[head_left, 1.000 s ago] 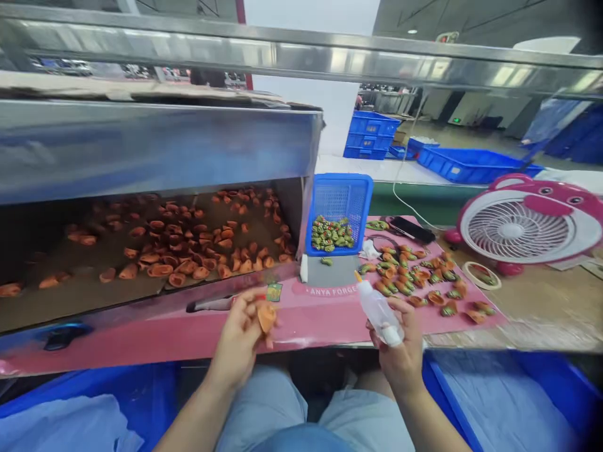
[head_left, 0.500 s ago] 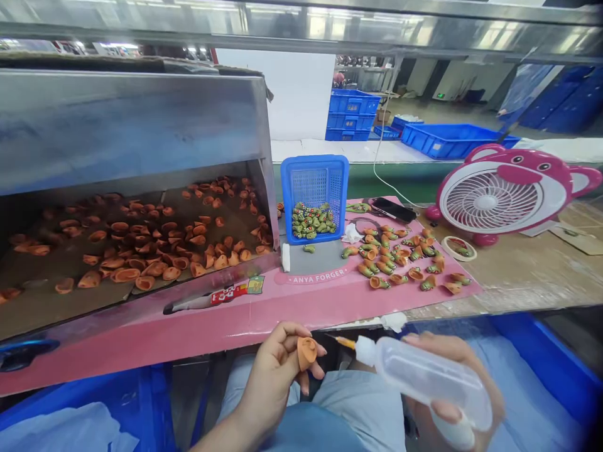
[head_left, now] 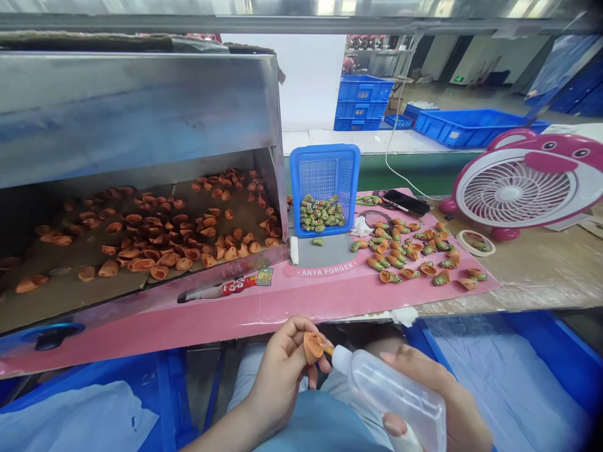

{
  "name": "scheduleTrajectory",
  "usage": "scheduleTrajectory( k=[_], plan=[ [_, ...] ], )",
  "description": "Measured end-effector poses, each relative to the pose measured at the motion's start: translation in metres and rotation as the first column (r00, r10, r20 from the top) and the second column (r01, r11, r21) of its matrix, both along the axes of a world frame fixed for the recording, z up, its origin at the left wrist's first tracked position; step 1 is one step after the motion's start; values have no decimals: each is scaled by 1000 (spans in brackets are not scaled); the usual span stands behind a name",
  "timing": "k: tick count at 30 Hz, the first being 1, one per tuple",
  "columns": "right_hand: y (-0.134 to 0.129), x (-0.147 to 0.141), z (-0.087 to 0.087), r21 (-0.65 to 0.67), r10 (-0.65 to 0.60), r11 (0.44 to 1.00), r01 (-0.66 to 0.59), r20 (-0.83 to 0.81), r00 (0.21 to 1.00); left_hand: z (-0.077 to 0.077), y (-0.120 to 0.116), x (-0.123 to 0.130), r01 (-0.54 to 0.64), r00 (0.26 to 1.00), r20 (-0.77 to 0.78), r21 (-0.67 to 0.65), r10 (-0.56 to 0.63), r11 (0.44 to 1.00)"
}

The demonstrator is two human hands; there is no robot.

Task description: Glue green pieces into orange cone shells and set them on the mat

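My left hand (head_left: pixel 282 370) pinches a small orange cup-shaped piece (head_left: pixel 311 349), its hollow side facing right, above my lap. In my right hand (head_left: pixel 438 389) lies a clear plastic squeeze bottle (head_left: pixel 393 389) with a white cap, tilted so its thin amber nozzle (head_left: pixel 328 349) points left. The nozzle's end is at the hollow of the orange piece; whether it touches cannot be made out. On the pink mat (head_left: pixel 264 307) sit several orange pieces joined to green painted ones (head_left: pixel 396 251). A blue basket (head_left: pixel 349 188) holds small green pieces (head_left: pixel 323 213).
A metal box (head_left: pixel 141 113) at the left holds many loose orange pieces (head_left: pixel 141 263). At the right stand a pink bear-shaped fan (head_left: pixel 513 188) and a tape roll (head_left: pixel 475 243). A phone (head_left: pixel 405 203) lies behind the mat. Blue crates (head_left: pixel 176 389) flank my lap.
My right hand has brought the bottle left, so its nozzle now meets the orange piece's opening in view. My left hand keeps its pinch and has turned the piece slightly. The camera view has shifted.
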State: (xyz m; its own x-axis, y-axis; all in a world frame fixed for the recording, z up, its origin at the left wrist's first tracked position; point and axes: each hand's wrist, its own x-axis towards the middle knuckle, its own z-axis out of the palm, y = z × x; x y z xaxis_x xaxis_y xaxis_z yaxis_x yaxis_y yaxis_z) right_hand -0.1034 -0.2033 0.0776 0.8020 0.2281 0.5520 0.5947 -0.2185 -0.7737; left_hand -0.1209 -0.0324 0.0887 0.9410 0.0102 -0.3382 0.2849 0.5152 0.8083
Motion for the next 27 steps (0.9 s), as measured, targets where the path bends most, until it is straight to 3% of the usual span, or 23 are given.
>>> scheduleTrajectory(
  k=[3,5,8,13,18,27],
  plan=[
    [4,1,11,-34,-61,997,70,213,975,0,0,-1,6,1000,3,6,-6,1000],
    [6,1,16,-63,-78,993,97,257,963,0,0,-2,17,1000,2,11,-17,1000],
    [7,0,18,-69,-55,995,76,266,963,-1,1,-3,21,1000,3,15,-21,1000],
    [10,-3,21,-56,-75,995,82,123,990,-1,2,-3,25,1000,-4,18,-25,1000],
    [12,1,27,-42,-55,997,69,268,962,-1,2,-1,23,1000,-17,25,-23,999],
    [10,4,26,-130,-10,990,48,277,961,-5,2,0,9,1000,-26,25,-8,1000]
  ],
)
